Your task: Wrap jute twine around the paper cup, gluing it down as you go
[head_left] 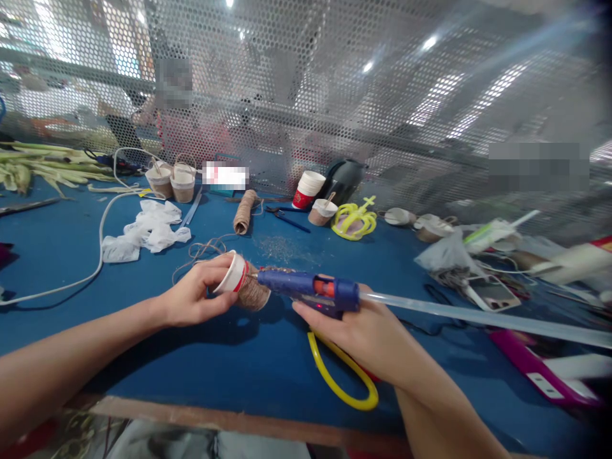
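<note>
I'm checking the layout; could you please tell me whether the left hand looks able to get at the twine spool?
Probably not now: the left hand holds the twine-wrapped cup, so its grip is taken, though the way to the twine spool looks open.

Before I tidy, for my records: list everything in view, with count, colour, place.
Wrapped cup: 1, white-red-brown, front centre
Glue gun: 1, blue, centre
Glue stick: 1, clear, in gun
Twine roll: 1, brown, centre
Handled cups: 2, white-brown, back left
Stacked cups: uncounted, white-red, back centre
Small cup: 1, white-brown, beside crown
Crown: 1, yellow, back centre
Pliers: 1, blue, near twine
Plastic: uncounted, white, left
Cable: 1, white, left
Husks: several, green, left
Loop: 1, yellow, front
Power strip: 1, purple, far right
Clutter: uncounted, mixed, right
Table: 1, blue, beneath
Mesh: 1, grey, behind
Left hand: 1, bare, on wrapped cup
Right hand: 1, bare, on glue gun
</note>
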Demonstrator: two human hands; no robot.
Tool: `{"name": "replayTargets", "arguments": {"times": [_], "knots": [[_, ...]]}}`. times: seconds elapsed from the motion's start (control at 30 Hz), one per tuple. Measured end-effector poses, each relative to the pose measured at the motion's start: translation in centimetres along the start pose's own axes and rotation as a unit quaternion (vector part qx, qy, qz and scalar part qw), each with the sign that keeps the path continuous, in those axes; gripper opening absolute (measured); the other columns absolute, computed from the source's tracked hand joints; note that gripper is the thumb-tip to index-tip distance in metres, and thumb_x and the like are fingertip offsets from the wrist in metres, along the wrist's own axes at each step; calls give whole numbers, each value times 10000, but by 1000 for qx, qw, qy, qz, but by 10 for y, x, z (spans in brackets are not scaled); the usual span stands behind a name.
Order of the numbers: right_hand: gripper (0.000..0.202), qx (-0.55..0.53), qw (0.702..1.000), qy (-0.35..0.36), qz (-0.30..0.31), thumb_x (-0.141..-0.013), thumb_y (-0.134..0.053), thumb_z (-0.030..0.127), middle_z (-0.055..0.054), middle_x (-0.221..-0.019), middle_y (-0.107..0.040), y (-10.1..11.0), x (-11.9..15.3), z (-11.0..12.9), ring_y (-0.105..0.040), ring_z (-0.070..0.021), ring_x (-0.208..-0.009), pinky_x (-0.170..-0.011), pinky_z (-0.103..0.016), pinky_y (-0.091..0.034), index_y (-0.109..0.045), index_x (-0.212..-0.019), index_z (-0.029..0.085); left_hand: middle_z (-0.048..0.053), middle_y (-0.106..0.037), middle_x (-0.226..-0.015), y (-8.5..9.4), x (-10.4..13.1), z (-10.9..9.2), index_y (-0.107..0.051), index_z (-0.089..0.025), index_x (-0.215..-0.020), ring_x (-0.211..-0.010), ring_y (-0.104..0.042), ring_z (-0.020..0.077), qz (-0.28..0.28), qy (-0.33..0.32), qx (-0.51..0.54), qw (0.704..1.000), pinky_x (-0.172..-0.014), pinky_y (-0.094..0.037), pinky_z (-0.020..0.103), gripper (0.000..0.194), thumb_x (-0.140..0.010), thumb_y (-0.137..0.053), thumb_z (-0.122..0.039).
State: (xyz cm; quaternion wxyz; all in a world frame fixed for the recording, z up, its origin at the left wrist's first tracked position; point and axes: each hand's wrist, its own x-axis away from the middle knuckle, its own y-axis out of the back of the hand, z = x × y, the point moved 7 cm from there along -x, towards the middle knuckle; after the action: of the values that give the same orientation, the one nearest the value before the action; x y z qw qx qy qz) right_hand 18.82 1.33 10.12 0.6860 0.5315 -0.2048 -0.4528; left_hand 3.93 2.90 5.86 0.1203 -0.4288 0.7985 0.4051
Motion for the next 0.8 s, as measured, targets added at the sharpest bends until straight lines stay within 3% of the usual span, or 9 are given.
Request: {"name": "replayTargets", "arguments": {"times": [0.13, 0.33, 0.6, 0.8], "knots": [[209, -1, 1000, -10, -9, -793, -473, 243, -20, -616, -629, 0, 2, -3, -573, -133, -552, -575, -234, -470, -647, -694, 182, 88, -578, -836, -1, -1, 0, -527, -115, -669, -826, -513, 179, 6, 1, -1, 1000, -792, -415, 311, 127, -766, -445, -105], [240, 87, 993, 80, 14, -795, -447, 243, -44, -696, -662, -4, 8, 4, -601, -194, -675, -637, -307, -467, -685, -777, 214, 103, -585, -945, -1, 0, -2, -552, -110, -745, -891, -519, 183, 9, -9, 8, 1000, -829, -404, 307, 107, -760, -450, -82], [207, 3, 1000, -6, 1, -794, -496, 269, -3, -612, -626, -3, 5, -9, -576, -133, -573, -590, -232, -471, -641, -669, 190, 74, -569, -793, -1, -1, -5, -517, -117, -652, -763, -501, 162, 5, -11, 5, 1000, -753, -416, 298, 119, -748, -452, -92], [172, 27, 999, 32, 24, -768, -502, 264, -16, -730, -663, -5, 9, -5, -600, -183, -713, -698, -302, -472, -664, -797, 216, 97, -578, -890, -1, 0, -5, -536, -117, -710, -831, -506, 182, 11, -8, 14, 1000, -789, -411, 316, 104, -754, -444, -97]]}}
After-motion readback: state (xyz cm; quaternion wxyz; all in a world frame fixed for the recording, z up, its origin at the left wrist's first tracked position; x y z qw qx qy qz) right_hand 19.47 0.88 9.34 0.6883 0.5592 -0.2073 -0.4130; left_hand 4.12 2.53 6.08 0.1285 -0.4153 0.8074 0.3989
